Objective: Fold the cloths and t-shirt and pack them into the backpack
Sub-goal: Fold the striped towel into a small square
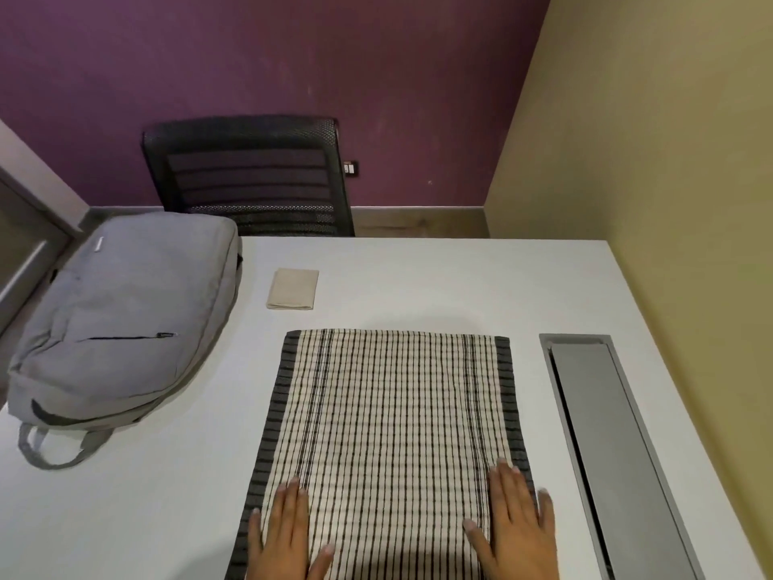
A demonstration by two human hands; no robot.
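Both hands flat on the cream cotton cloth with black checked lines and dark grey striped side borders (389, 433), which lies spread on the white table (418, 278), near edge running out of frame at the bottom. Left hand (288, 533) sits on the cloth's near-left part, fingers straight and spread, outer finger over the dark left border. Right hand (514, 525) sits on the near-right part, fingers straight, outermost finger just past the right border. Neither hand clutches anything — palms down, pressing the fabric, nothing pinched.

The cloth looks smooth, far edge straight; whether it is already doubled over I cannot tell.

Small folded beige cloth rectangle (293, 289) lies beyond the checked cloth's far-left corner, apart from it, between it and the table's far edge.

Light grey fabric backpack (121, 324) lies flat on the table's left side, front face up with a dark zip line across it, grab handle (54, 447) pointing toward the near side. It is well apart from the checked cloth and near the beige one. Main opening — cannot tell whether open or closed from this angle.

Right of the checked cloth, a long grey metal cable tray (610, 450) is set into the tabletop. Black mesh-back office chair (251, 177) stands behind the table against the purple wall (293, 56).
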